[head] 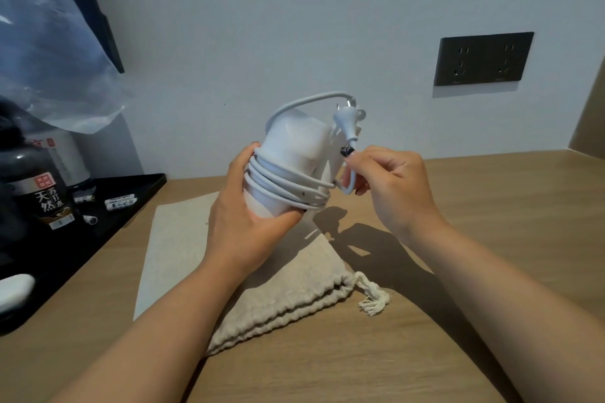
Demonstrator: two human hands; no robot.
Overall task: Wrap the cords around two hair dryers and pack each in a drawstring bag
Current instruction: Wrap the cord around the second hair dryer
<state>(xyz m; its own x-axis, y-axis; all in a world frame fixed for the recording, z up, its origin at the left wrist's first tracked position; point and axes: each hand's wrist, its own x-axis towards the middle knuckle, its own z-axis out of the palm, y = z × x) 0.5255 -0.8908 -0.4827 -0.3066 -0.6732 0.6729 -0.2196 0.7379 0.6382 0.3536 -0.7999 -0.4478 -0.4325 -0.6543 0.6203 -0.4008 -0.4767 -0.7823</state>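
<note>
A white hair dryer (pixel 294 147) is held above the wooden table, with its white cord (pixel 288 185) wound several times around the body. My left hand (pixel 242 213) grips the dryer from below and the left. My right hand (pixel 389 180) pinches the cord's end just under the plug (pixel 347 124), which sticks up beside the dryer. A beige drawstring bag (pixel 271 285) lies flat on the table under my hands, its gathered mouth and tasselled string (pixel 373 298) toward the right.
A black tray (pixel 131 199) at the left holds dark bottles (pixel 45 193) and small white items. A white object (pixel 13 291) lies at the left edge. A dark wall socket (pixel 484 59) is on the wall. Clear plastic (pixel 49 52) hangs at upper left.
</note>
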